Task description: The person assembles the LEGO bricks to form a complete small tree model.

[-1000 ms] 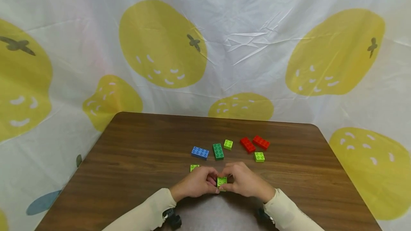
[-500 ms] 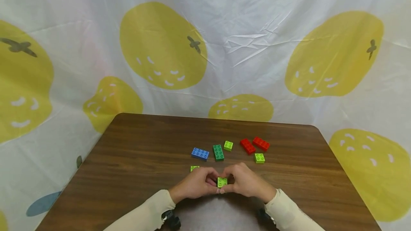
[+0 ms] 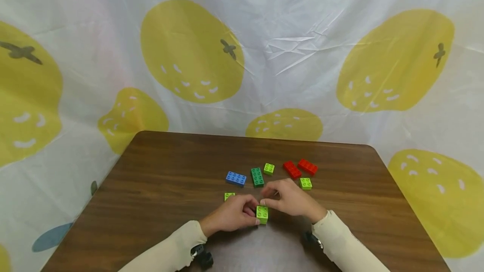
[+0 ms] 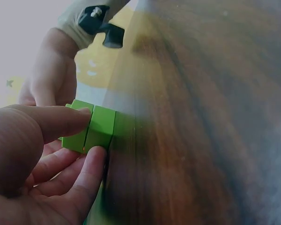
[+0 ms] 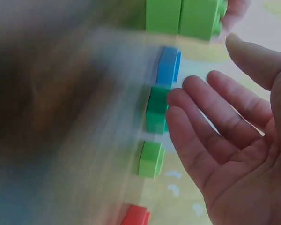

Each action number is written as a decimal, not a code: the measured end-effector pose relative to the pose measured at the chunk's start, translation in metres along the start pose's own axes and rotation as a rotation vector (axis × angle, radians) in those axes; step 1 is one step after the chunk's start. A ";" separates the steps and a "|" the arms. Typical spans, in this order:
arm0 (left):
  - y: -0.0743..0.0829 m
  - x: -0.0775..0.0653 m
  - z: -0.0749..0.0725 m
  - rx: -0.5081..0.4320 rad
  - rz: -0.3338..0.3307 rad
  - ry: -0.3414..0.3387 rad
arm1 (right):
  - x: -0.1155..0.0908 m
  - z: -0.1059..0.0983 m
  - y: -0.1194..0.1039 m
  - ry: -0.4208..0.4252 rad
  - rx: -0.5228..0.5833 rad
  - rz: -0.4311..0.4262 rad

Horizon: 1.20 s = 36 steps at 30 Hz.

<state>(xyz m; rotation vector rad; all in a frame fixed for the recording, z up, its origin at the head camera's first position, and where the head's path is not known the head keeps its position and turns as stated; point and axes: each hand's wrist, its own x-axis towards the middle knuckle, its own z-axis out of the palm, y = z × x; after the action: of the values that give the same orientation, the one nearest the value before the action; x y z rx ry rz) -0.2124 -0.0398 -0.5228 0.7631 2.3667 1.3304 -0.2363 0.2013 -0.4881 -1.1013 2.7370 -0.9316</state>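
Two lime green 2x2 toy bricks (image 3: 262,215), one stacked on the other, stand on the table near its front. My left hand (image 3: 232,214) pinches this stack between thumb and fingers, and the left wrist view shows the seam between the two bricks (image 4: 100,127). Just to the right and beyond the stack, my right hand (image 3: 289,200) holds nothing. In the right wrist view its fingers (image 5: 220,117) are spread loosely, with the thumb apart from the stack. Another lime green brick (image 3: 229,195) is partly hidden behind my left hand.
Farther back on the brown table (image 3: 170,158) lie a blue brick (image 3: 236,178), a dark green brick (image 3: 257,177), a lime brick (image 3: 269,168) and two red bricks (image 3: 292,169). One more lime brick (image 3: 305,184) sits right of them. A lemon-patterned curtain (image 3: 287,74) hangs behind.
My right hand has let go of the lime bricks and moved away, up and to the right. My left hand keeps its pinch on the stack in the same place.
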 end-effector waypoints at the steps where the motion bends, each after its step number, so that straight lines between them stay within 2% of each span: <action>1: 0.000 0.000 0.000 0.000 -0.007 -0.003 | 0.002 -0.002 0.003 0.013 0.005 0.012; 4: 0.000 0.001 0.000 -0.007 -0.030 -0.018 | 0.008 -0.006 0.011 0.057 0.014 0.048; 9: 0.001 0.001 0.000 -0.013 -0.026 -0.016 | 0.019 -0.014 0.022 0.137 0.031 0.072; 15: 0.001 0.000 0.000 -0.026 -0.032 -0.029 | 0.030 -0.015 0.041 0.210 -0.075 0.089; 30: 0.004 0.000 -0.002 -0.041 -0.024 -0.025 | 0.047 -0.015 0.059 0.136 -0.152 0.167; 36: 0.002 0.000 -0.002 -0.044 -0.031 -0.028 | 0.053 -0.014 0.063 0.093 -0.158 0.245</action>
<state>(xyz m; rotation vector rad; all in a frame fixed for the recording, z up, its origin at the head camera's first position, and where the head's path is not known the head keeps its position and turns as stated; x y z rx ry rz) -0.2126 -0.0405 -0.5197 0.7247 2.3105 1.3450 -0.3180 0.2099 -0.5019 -0.7322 2.9768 -0.7632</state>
